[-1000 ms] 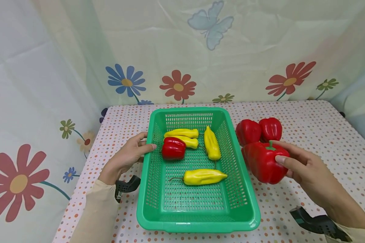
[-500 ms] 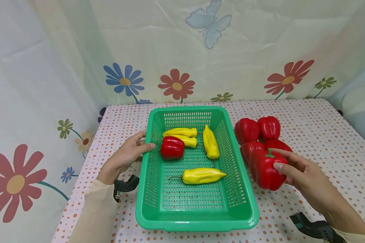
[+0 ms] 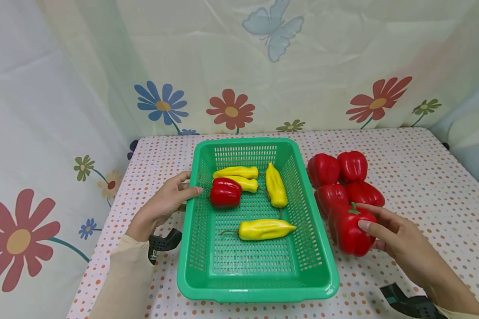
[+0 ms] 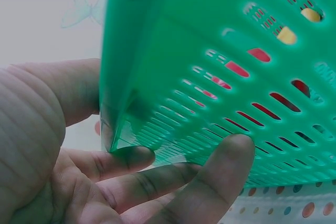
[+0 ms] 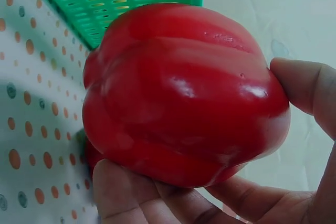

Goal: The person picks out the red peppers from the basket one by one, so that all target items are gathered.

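Note:
My left hand (image 3: 159, 206) grips the left rim of a green plastic basket (image 3: 259, 295). In the left wrist view its thumb hooks over the rim while the fingers (image 4: 231, 166) lie against the slotted outer wall. My right hand (image 3: 403, 246) holds a red bell pepper (image 3: 353, 235), green stem up, just right of the basket. The right wrist view has thumb and fingers on opposite sides of that pepper (image 5: 184, 93); whether it touches the table is unclear. Inside the basket lie one red bell pepper (image 3: 225, 193) and several long yellow peppers (image 3: 266, 230).
Several more red bell peppers (image 3: 352, 166) sit clustered on the dotted tablecloth (image 3: 415, 173), right of the basket and behind the held one. A flower-printed curtain (image 3: 311, 88) hangs behind the table and along its left side. Each wrist wears a black camera mount (image 3: 165, 241).
My right hand has lowered the held bell pepper and drawn it toward me, uncovering the red peppers behind it. The left hand keeps its place on the basket. The head view has shifted slightly.

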{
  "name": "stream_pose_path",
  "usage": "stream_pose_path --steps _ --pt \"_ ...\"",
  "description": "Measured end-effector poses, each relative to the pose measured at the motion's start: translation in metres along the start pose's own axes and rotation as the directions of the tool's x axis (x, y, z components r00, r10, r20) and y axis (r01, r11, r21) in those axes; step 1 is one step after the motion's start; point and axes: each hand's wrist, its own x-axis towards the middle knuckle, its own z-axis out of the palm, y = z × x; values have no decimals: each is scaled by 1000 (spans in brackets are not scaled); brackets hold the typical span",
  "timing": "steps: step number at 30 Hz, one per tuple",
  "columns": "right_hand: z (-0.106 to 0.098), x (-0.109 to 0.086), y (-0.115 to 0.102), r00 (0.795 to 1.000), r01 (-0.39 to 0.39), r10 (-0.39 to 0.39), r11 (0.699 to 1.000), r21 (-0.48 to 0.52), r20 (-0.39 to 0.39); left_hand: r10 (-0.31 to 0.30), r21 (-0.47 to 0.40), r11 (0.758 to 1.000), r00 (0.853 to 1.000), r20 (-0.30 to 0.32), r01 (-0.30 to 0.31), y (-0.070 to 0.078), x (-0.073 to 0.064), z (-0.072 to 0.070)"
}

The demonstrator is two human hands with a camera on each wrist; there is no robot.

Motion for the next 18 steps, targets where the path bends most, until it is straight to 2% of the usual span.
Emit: stream_pose_path --steps 11,18 --pt "4 -7 0 999 -51 50 998 -37 -13 -1 2 1000 1000 0 1 0 0 0" --pt "4 -7 7 996 -84 84 996 -39 12 6 -2 1000 1000 5 -6 0 0 0"
